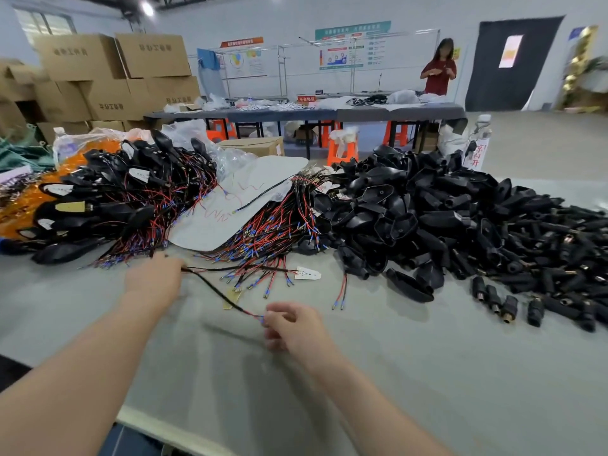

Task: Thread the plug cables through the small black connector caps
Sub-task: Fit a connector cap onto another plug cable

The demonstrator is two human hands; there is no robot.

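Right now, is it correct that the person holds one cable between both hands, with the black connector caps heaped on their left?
Not quite: the head view shows the connector caps heaped on their right. The left hand and right hand do hold one cable between them.

You work in bright, even light from overhead; a ceiling lamp [147, 8] burns out to white glare at the top edge. Shadows on the grey table [427, 373] are soft and faint: a smudged one lies beneath the cable [214, 288], toward your right hand [291, 327]. Both that hand and your left hand [153, 281] are slightly blurred. The black caps [427, 218] catch small sheens. The wide lens bows the far walls [411, 14], and the distant person [439, 69] looks soft.
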